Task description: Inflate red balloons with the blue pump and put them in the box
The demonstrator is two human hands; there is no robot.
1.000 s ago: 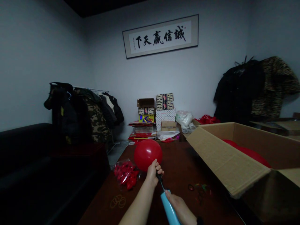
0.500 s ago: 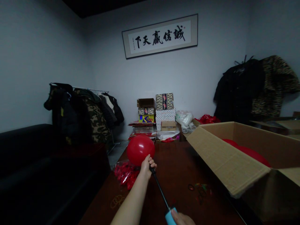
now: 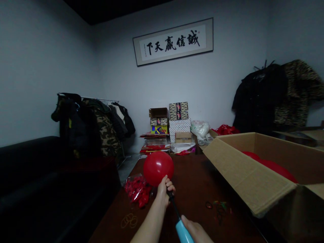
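Note:
My left hand (image 3: 164,190) is closed round the neck of a red balloon (image 3: 158,167) where it sits on the black nozzle of a hand pump. The balloon is partly inflated and stands above my fist. My right hand (image 3: 196,231) grips the light blue pump handle (image 3: 182,234) at the bottom edge, with a thin black rod (image 3: 174,207) showing between the two hands. Both hands hover over a dark brown table (image 3: 192,189).
A clear bag of uninflated red balloons (image 3: 136,190) lies left of my hand. Rubber bands (image 3: 129,220) and small coloured bits (image 3: 217,206) lie on the table. An open cardboard box (image 3: 255,172) holding red balloons stands on the right. Stacked boxes (image 3: 172,123) and coats line the walls.
The pump was pulled out, then pushed part of the way in again: my right hand dropped toward the bottom edge and has come back up. The balloon swayed left and returned.

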